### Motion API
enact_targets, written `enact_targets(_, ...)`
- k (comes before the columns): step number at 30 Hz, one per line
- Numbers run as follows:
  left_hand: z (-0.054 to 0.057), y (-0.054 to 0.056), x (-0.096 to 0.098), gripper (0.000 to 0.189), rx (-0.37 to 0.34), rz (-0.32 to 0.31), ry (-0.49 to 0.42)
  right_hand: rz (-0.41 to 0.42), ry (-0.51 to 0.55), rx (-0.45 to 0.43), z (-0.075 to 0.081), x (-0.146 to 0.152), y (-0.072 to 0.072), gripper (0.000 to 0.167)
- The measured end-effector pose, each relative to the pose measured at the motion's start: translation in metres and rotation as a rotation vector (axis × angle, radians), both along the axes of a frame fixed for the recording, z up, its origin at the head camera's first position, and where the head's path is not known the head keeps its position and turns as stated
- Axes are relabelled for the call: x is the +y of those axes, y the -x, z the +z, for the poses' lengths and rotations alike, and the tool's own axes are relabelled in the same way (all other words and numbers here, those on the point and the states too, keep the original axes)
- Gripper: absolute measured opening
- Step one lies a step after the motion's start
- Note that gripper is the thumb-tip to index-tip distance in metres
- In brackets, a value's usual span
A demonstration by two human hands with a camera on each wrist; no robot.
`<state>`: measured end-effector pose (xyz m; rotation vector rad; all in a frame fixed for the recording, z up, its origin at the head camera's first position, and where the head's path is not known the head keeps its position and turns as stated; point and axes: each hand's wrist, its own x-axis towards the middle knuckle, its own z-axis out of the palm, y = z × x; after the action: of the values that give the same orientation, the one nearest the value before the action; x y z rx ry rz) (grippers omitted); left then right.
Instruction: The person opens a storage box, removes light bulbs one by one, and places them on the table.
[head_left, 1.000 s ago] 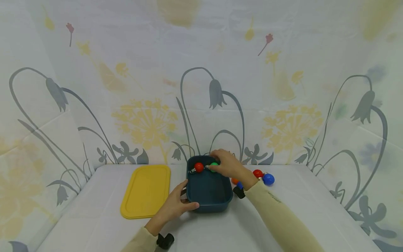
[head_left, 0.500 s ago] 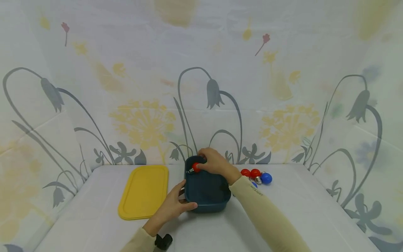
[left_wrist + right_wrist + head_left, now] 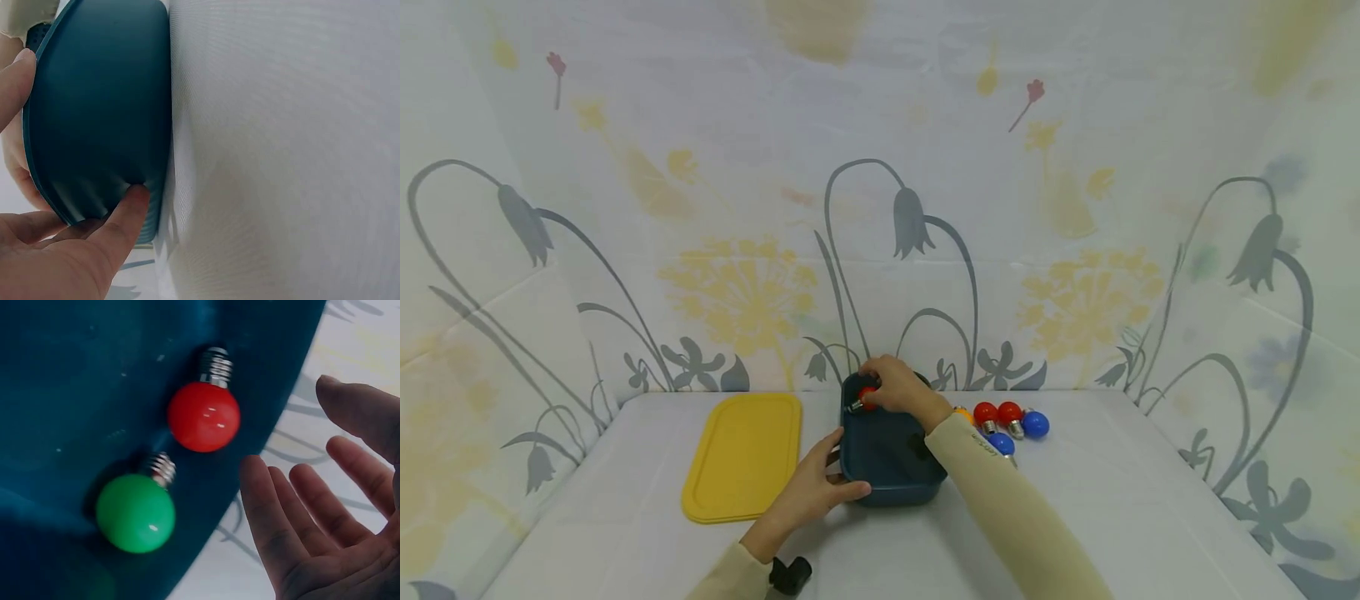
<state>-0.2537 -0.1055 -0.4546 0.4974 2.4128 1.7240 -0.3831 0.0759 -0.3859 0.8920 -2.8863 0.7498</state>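
A deep dark-blue plastic box (image 3: 891, 495) stands on the white table. My left hand (image 3: 816, 482) holds its near left corner, thumb by the near wall and fingers against the left side; in the left wrist view a fingertip (image 3: 134, 194) presses the wall. My right hand (image 3: 898, 390) is over the far end of the box. In the right wrist view its fingers are spread and grip nothing. Two round bulbs with metal screw bases lie inside, a red bulb (image 3: 204, 417) and a green bulb (image 3: 135, 513). The right hand hides the green one from the head view.
A flat yellow lid (image 3: 745, 457) lies left of the box. To the right sits a group of bulbs: red bulbs (image 3: 1009, 412), blue bulbs (image 3: 1036, 424) and an orange-yellow bulb (image 3: 962, 415) partly behind the right sleeve. A flower-patterned cloth (image 3: 752, 292) hangs behind.
My right hand has moved left along the far end of the box, from the green bulb, which it was touching, to the red one. The left hand stays at the box corner.
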Motion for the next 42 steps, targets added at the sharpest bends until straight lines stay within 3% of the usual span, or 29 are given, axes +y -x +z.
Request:
enact_targets(19,0.004,-0.003,0.001,0.099,0.008,-0.010,-0.002,0.004,-0.096,-0.009,-0.034,0.003,0.017,0.040)
enact_targets(28,0.003,-0.002,0.001,0.099,0.010,0.001,0.002,-0.015,-0.148,-0.019,-0.037,0.003,0.019,0.040)
enact_targets(42,0.002,-0.002,-0.001,0.100,0.009,0.005,0.008,0.081,-0.220,-0.054,-0.039,-0.002,0.019,0.041)
